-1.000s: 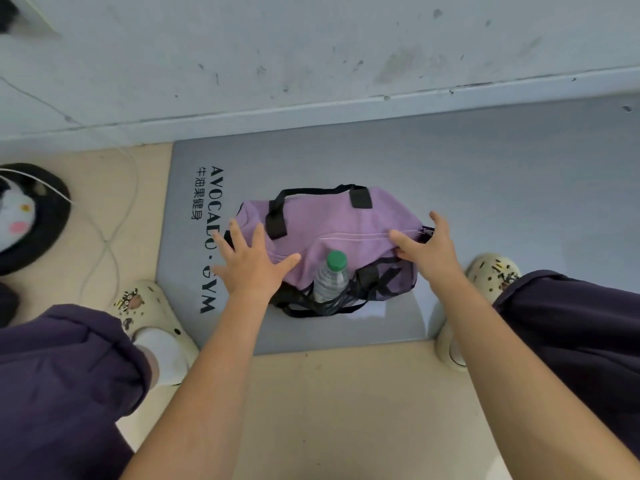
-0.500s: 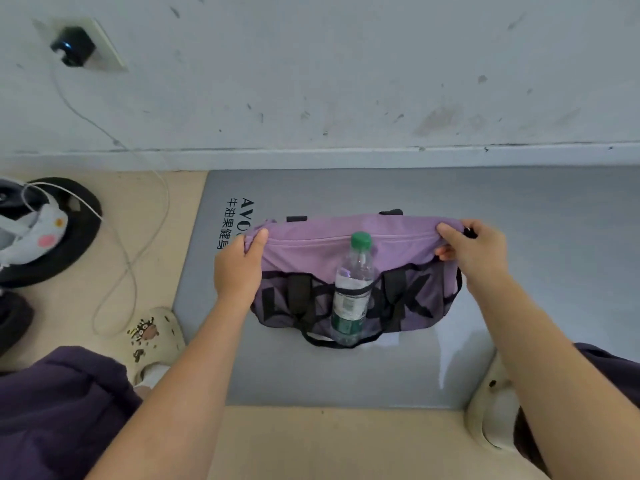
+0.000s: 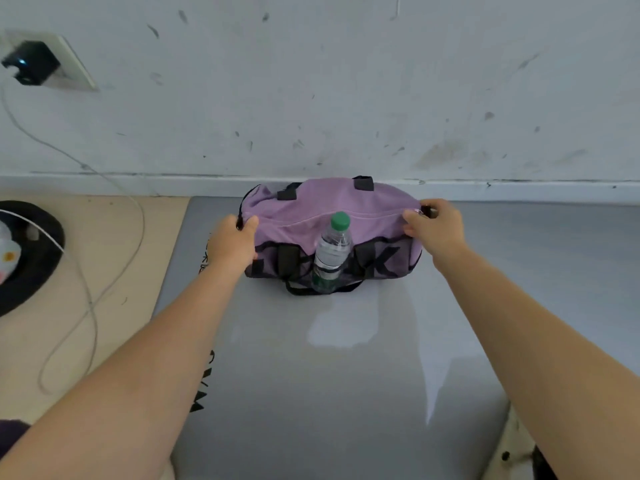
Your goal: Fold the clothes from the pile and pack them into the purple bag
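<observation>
The purple bag (image 3: 308, 207) stands upright on the grey mat (image 3: 346, 358), close to the wall's baseboard, with its zip closed. A clear water bottle with a green cap (image 3: 332, 251) sits in the bag's front mesh pocket. My left hand (image 3: 235, 242) grips the bag's left end. My right hand (image 3: 434, 226) pinches the right end by the zip. No clothes pile is in view.
A white wall (image 3: 346, 81) rises right behind the bag. A black charger (image 3: 33, 64) sits in a wall socket at upper left, and its cable (image 3: 90, 299) trails over the beige floor. A black round object (image 3: 31, 251) lies at the left edge.
Both hands have pushed the bag away from me, towards the wall, and stood it upright. My view has tilted up, so my legs and slippers have left the frame.
</observation>
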Demonstrator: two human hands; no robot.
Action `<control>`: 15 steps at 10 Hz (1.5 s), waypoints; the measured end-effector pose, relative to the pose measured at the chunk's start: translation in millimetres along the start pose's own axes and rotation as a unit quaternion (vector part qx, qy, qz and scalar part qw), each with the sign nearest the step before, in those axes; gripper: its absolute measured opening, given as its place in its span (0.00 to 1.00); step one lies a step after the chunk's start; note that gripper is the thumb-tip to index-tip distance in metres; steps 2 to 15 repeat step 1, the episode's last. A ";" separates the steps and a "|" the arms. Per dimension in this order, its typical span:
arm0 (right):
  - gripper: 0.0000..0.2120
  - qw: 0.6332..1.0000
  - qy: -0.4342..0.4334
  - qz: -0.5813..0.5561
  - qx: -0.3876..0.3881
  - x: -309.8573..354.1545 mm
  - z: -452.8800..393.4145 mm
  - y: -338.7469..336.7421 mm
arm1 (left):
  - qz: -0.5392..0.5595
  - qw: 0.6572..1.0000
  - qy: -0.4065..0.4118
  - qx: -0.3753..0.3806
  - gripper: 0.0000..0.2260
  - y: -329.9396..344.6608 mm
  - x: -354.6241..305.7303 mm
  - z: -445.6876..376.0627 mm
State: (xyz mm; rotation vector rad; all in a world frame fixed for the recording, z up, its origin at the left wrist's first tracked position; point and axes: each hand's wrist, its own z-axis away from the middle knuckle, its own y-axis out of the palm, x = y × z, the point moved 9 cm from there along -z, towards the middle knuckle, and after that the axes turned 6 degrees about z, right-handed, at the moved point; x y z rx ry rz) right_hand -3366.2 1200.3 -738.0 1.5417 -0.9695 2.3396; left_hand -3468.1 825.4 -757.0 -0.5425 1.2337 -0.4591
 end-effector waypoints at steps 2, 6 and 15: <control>0.28 1.000 -0.012 0.011 0.014 1.5 5.0 10.0 | 0.089 0.996 -0.018 0.023 0.07 13.9 -8.9 5.9; 0.28 1.000 -0.012 0.011 0.014 1.5 5.0 10.0 | 0.089 0.996 -0.018 0.023 0.07 13.9 -8.9 5.9; 0.28 1.000 -0.012 0.011 0.014 1.5 5.0 10.0 | 0.089 0.996 -0.018 0.023 0.07 13.9 -8.9 5.9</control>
